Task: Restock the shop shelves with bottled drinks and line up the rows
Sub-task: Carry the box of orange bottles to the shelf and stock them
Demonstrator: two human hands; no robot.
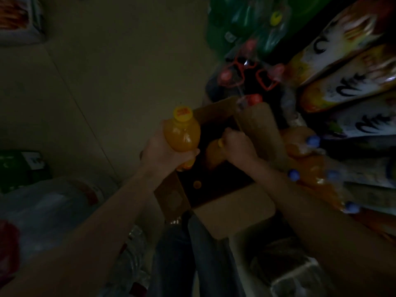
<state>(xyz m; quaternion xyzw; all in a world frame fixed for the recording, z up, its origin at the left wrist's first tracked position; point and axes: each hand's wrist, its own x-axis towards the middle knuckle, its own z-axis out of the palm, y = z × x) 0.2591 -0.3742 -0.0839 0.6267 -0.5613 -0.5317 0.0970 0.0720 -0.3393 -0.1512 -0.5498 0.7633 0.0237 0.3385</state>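
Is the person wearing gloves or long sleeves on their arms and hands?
No gloves. Both the left hand and the right hand are bare, and so are both forearms as far as the picture shows; no sleeve edge comes into view. I cannot see a watch, ring or bracelet, though the picture is dark and blurry, so something small could be missed.

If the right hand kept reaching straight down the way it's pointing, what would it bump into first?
The right hand reaches down into the open cardboard box and already seems to grip the neck of an orange juice bottle there. Going further, it would press against that bottle; depth is hard to judge in the dim light.
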